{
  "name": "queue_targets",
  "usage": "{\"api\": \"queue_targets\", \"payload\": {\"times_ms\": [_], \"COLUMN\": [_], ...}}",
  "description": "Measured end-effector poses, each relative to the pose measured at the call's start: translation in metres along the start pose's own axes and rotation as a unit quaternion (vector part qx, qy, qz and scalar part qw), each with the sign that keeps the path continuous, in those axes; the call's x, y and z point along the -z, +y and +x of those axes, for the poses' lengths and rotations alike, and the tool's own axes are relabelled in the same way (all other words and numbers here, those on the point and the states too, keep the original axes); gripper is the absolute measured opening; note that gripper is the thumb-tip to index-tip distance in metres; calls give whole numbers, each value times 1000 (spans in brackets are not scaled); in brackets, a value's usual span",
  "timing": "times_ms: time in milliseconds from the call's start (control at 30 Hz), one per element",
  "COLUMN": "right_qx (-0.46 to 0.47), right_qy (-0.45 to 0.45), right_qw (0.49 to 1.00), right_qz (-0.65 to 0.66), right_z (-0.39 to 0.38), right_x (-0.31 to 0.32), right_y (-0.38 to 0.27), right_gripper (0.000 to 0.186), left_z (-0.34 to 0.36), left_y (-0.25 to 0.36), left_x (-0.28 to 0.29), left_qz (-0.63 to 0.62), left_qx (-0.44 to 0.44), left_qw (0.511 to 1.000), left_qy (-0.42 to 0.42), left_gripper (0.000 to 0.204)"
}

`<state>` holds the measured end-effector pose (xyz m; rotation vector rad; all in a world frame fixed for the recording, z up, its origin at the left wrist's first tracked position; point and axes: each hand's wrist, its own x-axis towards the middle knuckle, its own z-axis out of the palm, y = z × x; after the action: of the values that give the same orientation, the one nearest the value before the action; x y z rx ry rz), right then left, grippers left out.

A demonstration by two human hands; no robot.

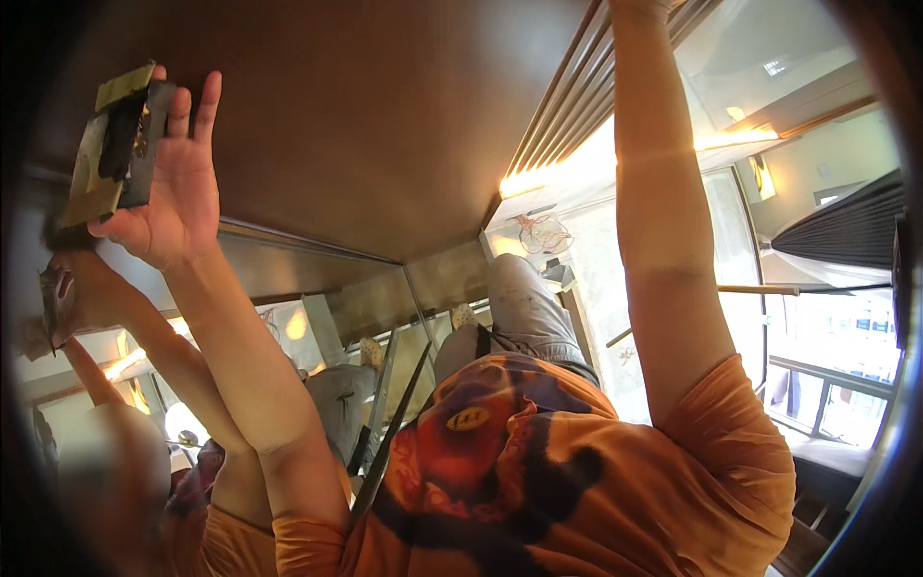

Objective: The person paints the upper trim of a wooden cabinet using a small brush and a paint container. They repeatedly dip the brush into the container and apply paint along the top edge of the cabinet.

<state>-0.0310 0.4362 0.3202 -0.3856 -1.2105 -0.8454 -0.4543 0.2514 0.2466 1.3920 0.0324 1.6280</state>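
Left hand point(185, 197) raised, thumb and partly spread fingers point(207, 106) gripping flat tan-edged pad point(125, 144) along one side, near glossy brown panel point(365, 115); contact unclear. Right hand point(646, 5) reaches high beside ribbed brown trim point(569, 96), mostly cropped at top edge, its grip impossible to tell. Step appears to be positioning pad; next move likely calls for flat alignment, steady hold.

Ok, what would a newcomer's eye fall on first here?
Probably the tan-ended, dark-patched flat piece in the raised left hand, upper left. Next, likely the orange shirt across the lower middle, then the glaring strip of light by the ribbed panel, right of centre.
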Motion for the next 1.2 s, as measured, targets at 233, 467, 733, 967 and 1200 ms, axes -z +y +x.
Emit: {"api": "queue_targets", "payload": {"times_ms": [233,467,733,967,1200], "right_qx": [-77,8,13,-65,-35], "right_qy": [-20,-4,-11,-33,-8], "right_qw": [996,1000,1000,996,999], "right_qz": [45,15,-14,45,13], "right_z": [3,6,8,0,6], "right_x": [4,2,5,4,2], "right_y": [-11,-6,-5,-7,0], "right_gripper": [45,44,45,45,42], "left_z": [-5,-14,-13,-14,1], "left_y": [1,-5,1,0,-4], "left_x": [-17,-18,-16,-12,-64], "left_qz": [38,41,47,31,0], "left_qx": [3,-36,-15,-16,-13], "left_qw": [998,994,999,997,992], "left_qy": [50,91,16,64,126], "left_gripper": [101,99,102,101,106]}}
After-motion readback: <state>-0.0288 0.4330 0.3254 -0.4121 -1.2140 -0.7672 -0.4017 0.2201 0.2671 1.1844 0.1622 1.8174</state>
